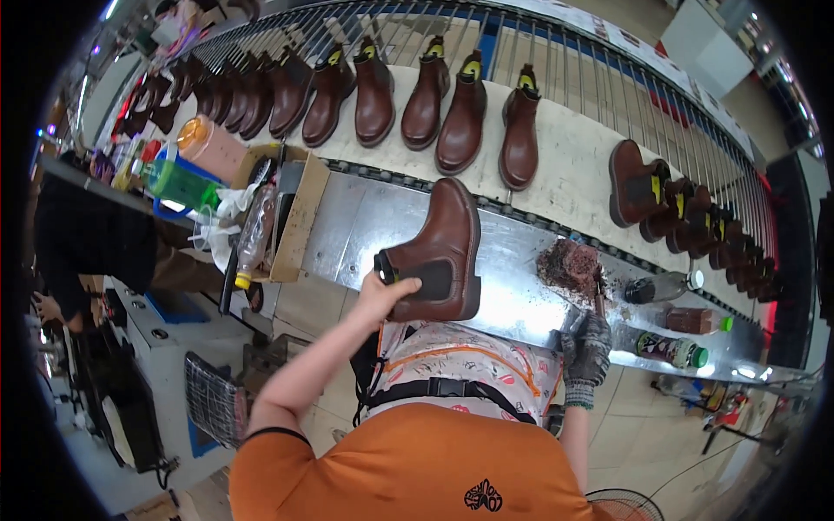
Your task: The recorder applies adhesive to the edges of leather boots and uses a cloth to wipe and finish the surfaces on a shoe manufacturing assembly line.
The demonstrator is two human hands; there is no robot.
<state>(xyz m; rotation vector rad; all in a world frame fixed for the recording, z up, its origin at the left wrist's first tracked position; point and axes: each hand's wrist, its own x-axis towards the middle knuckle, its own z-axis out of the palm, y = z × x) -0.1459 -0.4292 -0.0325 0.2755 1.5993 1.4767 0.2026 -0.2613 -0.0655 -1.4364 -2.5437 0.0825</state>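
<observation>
Here the left hand [388, 293] has its grip closed on the brown boot's [445, 252] top opening.

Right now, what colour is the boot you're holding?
Brown, with a black elastic side panel; boot shows best in the head view.

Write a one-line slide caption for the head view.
Left hand grips a brown boot on a metal bench; gloved right hand holds a tool.
</observation>
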